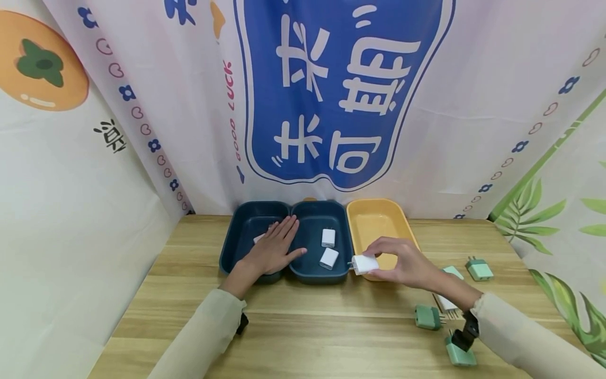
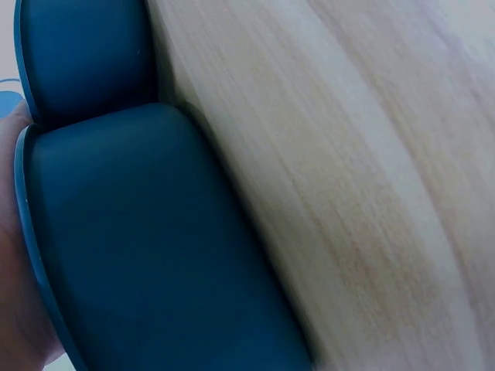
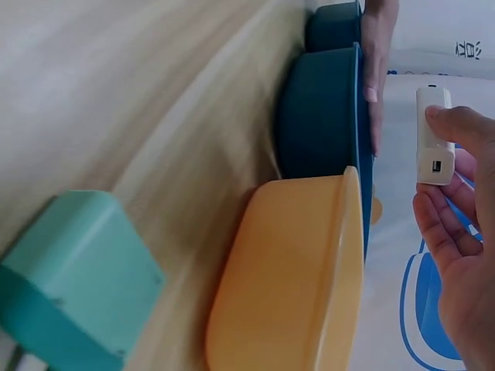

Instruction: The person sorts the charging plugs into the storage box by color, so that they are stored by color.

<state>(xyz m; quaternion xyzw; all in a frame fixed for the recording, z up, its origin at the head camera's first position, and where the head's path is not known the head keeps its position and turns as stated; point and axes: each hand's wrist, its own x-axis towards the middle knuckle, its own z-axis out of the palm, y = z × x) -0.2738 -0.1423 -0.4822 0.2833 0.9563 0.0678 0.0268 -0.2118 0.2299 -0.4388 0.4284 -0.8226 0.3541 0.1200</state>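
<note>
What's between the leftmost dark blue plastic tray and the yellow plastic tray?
In the head view, a second dark blue rectangular plastic tray lies there, holding two white boxy plug adapters; the left hand is over its left rim.

near blue bin (image 2: 155, 239) | far blue bin (image 2: 89, 54) adjoining | wood tabletop (image 2: 348, 193) rightward | left grip (image 2: 15, 278) partly visible past near rim
</note>
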